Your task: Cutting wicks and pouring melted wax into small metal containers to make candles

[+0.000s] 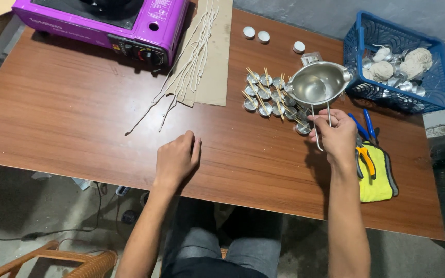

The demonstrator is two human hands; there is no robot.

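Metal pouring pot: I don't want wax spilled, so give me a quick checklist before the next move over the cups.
1. Right hand grips the wire handle of the metal pouring pot: ok.
2. Pot held level: ok.
3. Spout position over a cup: cannot tell.
4. Small metal cups grouped, with sticks across them: ok.
5. Left hand resting on the table, away from the pot: ok.
6. Amount of liquid in the pot: cannot tell.

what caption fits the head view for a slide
Right hand holds a metal pot over small cups; left hand rests on table.
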